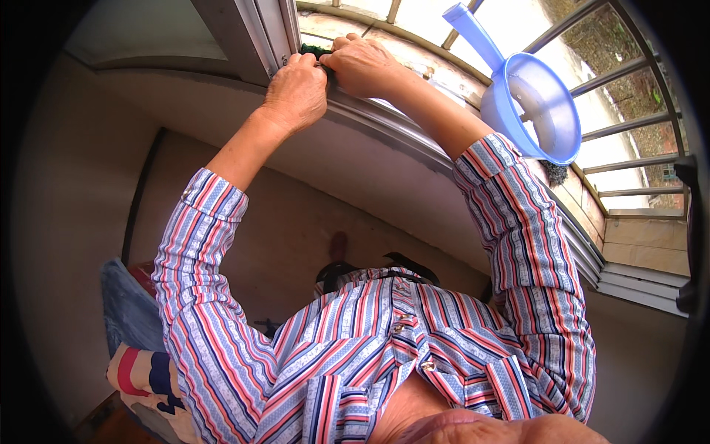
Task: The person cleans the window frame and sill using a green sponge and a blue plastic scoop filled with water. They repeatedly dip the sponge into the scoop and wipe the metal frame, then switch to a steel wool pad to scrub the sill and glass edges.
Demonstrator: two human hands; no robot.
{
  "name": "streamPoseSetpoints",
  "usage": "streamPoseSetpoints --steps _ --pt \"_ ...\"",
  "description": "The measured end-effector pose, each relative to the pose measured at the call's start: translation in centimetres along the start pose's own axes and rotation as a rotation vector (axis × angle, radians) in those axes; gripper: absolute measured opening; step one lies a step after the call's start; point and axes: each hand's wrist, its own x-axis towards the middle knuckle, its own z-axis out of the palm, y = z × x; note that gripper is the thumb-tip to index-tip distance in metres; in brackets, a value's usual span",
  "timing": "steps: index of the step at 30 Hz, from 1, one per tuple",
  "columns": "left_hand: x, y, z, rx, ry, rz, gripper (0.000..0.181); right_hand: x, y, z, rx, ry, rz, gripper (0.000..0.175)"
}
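My left hand and my right hand meet at the corner of the sliding-window frame, above the metal window track. Between their fingertips is a dark green scouring pad or cloth, mostly covered by the fingers. Both hands have their fingers closed on it. Just left of my hands stands the upright metal window frame. The track below runs down to the right, under my right forearm.
A blue plastic dipper stands on the tiled sill, its handle pointing outward. A grey scrubber lies beside it. Metal security bars enclose the sill. Blue fabric and patterned cloth are at lower left.
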Motion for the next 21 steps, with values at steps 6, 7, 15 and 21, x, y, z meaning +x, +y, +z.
streamPoseSetpoints --steps 6,7,15,21 --pt "0.1 -1.4 0.3 -0.073 0.007 0.009 0.017 -0.3 -0.3 -0.3 -0.084 -0.071 0.056 0.016" --pt "0.2 -1.5 0.4 -0.078 0.035 0.010 0.016 -1.2 0.1 -0.4 -0.062 -0.027 0.062 0.015" --pt "-0.6 -2.7 0.0 -0.271 0.249 0.032 0.006 -8.5 2.0 -3.0 0.133 0.215 0.016 0.014" --pt "-2.8 -3.0 -1.4 -0.298 0.258 0.114 0.011 -9.9 1.8 -4.2 0.011 0.119 -0.068 0.014"
